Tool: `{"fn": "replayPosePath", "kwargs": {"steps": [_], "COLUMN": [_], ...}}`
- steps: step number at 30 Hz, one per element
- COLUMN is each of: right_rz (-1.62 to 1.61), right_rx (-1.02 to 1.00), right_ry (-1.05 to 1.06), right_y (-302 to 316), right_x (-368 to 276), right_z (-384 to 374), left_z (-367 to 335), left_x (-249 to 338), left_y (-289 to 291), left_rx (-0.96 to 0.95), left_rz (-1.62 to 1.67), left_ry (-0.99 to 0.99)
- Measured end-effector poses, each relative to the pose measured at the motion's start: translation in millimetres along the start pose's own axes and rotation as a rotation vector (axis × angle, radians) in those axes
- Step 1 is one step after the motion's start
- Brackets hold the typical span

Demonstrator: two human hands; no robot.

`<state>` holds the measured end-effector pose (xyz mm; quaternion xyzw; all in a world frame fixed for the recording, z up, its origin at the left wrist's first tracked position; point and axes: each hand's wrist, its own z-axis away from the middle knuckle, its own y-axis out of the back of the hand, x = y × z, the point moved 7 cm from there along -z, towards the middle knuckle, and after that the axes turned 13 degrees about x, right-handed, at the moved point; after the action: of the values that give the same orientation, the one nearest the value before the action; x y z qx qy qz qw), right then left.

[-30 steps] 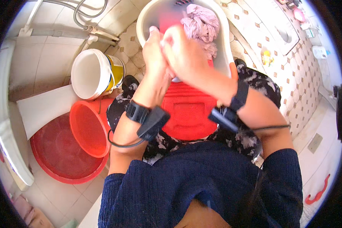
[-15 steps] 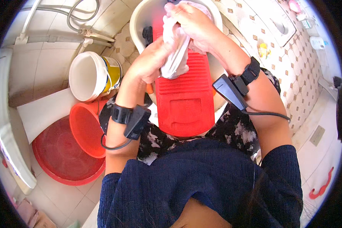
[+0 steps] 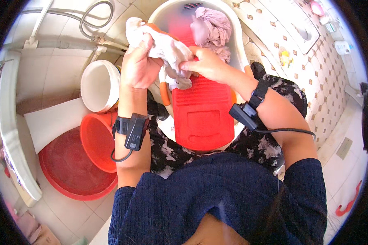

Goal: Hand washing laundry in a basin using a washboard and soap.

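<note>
The white cloth is held in the air at 11 o'clock from the red ridged board. The left hand grasps it from 8 o'clock; the fingers of the right hand pinch its edge at 4 o'clock, presumably to hold it spread. The board projects toward 6 o'clock from the pale tub, apparently for support. Cloth condition: crumpled, limp, irregularly folded; dampness cannot be determined.

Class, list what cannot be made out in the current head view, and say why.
All in the head view:
- Left hand: most fingers hidden behind the white cloth.
- Red washboard: far end blurred.
- Large red basin: part covered by the smaller red basin.
- White tub: far rim cut off by the top edge.
</note>
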<state>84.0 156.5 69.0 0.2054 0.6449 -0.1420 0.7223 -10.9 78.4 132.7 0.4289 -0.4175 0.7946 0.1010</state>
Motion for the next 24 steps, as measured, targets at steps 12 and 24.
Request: {"fn": "replayPosePath", "kwargs": {"steps": [12,24], "right_rz": [-0.756,0.154], "right_rx": [0.161,0.204], "right_ry": [-0.115,0.512], "right_y": [42,-17], "right_x": [-46,-99], "right_z": [-24,8], "left_z": [-1,-32], "left_x": [23,-71], "left_y": [-9,27], "left_rx": [-0.042,-0.367], "left_rz": [0.359,0.474], "left_ry": [-0.056,0.059]}}
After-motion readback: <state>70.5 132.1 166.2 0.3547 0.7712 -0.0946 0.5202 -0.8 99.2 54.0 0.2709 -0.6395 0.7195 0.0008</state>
